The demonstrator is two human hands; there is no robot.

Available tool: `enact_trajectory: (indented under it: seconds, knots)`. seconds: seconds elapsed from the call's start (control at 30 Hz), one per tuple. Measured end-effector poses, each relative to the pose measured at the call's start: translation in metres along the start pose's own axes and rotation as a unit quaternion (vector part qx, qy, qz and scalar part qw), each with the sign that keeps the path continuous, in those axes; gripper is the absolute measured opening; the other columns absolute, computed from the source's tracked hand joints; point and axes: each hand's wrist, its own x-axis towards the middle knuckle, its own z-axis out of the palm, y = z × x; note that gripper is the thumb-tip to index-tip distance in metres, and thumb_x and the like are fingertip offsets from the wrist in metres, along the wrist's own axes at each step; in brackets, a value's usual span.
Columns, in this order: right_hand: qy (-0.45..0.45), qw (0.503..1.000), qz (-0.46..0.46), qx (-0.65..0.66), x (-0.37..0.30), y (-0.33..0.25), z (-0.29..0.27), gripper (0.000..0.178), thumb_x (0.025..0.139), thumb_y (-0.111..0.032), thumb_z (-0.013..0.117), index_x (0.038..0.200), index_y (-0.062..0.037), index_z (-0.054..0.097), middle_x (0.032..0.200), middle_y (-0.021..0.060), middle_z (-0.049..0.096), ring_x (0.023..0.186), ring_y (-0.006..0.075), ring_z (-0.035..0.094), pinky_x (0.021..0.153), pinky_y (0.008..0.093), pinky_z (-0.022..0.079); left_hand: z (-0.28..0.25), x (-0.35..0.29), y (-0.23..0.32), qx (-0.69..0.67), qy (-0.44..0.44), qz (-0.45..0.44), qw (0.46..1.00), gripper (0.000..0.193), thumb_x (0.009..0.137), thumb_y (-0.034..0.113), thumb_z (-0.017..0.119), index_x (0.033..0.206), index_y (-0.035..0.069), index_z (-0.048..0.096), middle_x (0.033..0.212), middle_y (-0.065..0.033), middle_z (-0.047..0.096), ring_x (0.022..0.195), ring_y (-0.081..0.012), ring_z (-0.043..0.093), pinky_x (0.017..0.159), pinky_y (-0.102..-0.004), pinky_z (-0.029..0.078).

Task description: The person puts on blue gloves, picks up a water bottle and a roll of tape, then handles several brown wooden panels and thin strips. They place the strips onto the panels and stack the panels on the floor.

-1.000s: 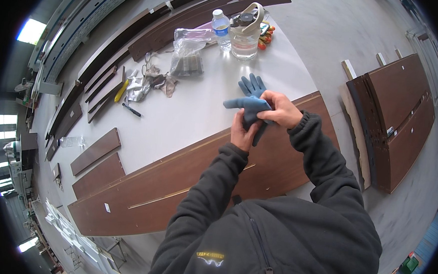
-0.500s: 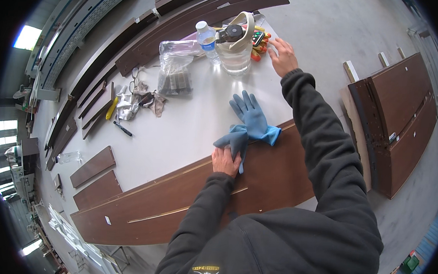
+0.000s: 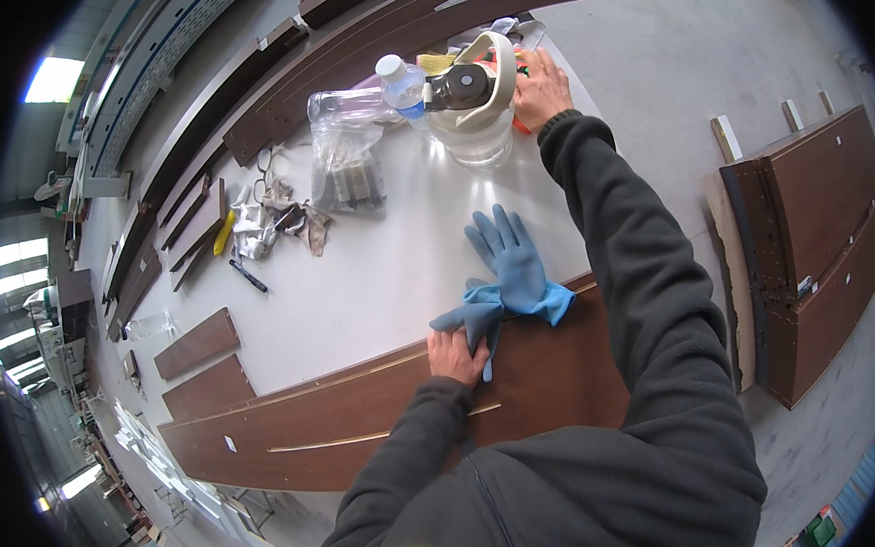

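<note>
My right hand (image 3: 542, 89) is at the far end of the table, just right of a clear water jug (image 3: 481, 141) with a cream lid and handle. Its fingers curl over a smartwatch (image 3: 523, 70), which shows only as a small dark and green bit; red-orange gloves (image 3: 520, 125) peek out beneath. The jug's handle partly covers the fingertips. Near me, my left hand (image 3: 456, 358) rests on a long brown board (image 3: 349, 409), fingers stretched out against the lower of two blue gloves (image 3: 518, 273), whose fabric hides some of them.
Left of the jug stand a capped plastic bottle (image 3: 401, 89) and a clear bag of dark blocks (image 3: 348, 173). Rags (image 3: 286, 214), a yellow-handled tool (image 3: 224, 232) and a pen (image 3: 248, 276) lie further left. Curved brown panels (image 3: 809, 256) are stacked at right; long strips (image 3: 391, 55) run along the back.
My right hand has moved left onto the smartwatch beside the jug, covering most of it. My left hand stays by the blue glove. The whole view has shifted slightly.
</note>
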Motion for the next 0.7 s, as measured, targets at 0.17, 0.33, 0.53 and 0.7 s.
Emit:
enact_trajectory:
  seconds: [0.17, 0.33, 0.53, 0.7]
  knots:
    - [0.122, 0.964, -0.062, 0.228, -0.013, 0.023, -0.005, 0.03, 0.101, -0.034, 0.063, 0.103, -0.0112, 0.083, 0.14, 0.0124, 0.067, 0.142, 0.0365, 0.05, 0.117, 0.0513, 0.036, 0.001, -0.002, 0.0, 0.011, -0.008, -0.008, 1.0, 0.04, 0.086, 0.027, 0.079, 0.113, 0.002, 0.064, 0.114, -0.0223, 0.062, 0.112, -0.0448, 0.058, 0.102, -0.0564, 0.045]
    - [0.125, 0.971, 0.082, 0.187, -0.017, 0.047, -0.004, 0.026, 0.104, -0.023, 0.064, 0.119, -0.0078, 0.079, 0.142, 0.02, 0.065, 0.141, 0.0371, 0.051, 0.12, 0.0462, 0.038, 0.002, -0.002, 0.0, 0.006, -0.008, -0.012, 1.0, 0.04, 0.086, 0.028, 0.079, 0.113, 0.002, 0.064, 0.115, -0.0223, 0.062, 0.113, -0.0453, 0.058, 0.103, -0.0571, 0.044]
    - [0.122, 0.986, 0.026, 0.111, -0.017, 0.043, 0.007, 0.029, 0.102, -0.024, 0.065, 0.127, -0.0128, 0.075, 0.15, 0.0161, 0.058, 0.147, 0.0362, 0.044, 0.12, 0.0486, 0.037, 0.002, -0.002, 0.0, 0.013, 0.001, -0.006, 1.0, 0.039, 0.085, 0.027, 0.079, 0.112, 0.003, 0.063, 0.114, -0.0217, 0.063, 0.112, -0.0446, 0.059, 0.102, -0.0574, 0.045]
    - [0.113, 0.992, -0.027, 0.059, -0.01, 0.028, 0.011, 0.027, 0.101, -0.029, 0.065, 0.123, -0.0206, 0.077, 0.155, 0.0124, 0.052, 0.148, 0.0348, 0.04, 0.119, 0.0526, 0.033, 0.002, -0.002, 0.0, 0.009, 0.0, -0.005, 1.0, 0.039, 0.085, 0.026, 0.079, 0.111, 0.003, 0.063, 0.113, -0.0208, 0.063, 0.11, -0.0437, 0.06, 0.101, -0.0574, 0.045]
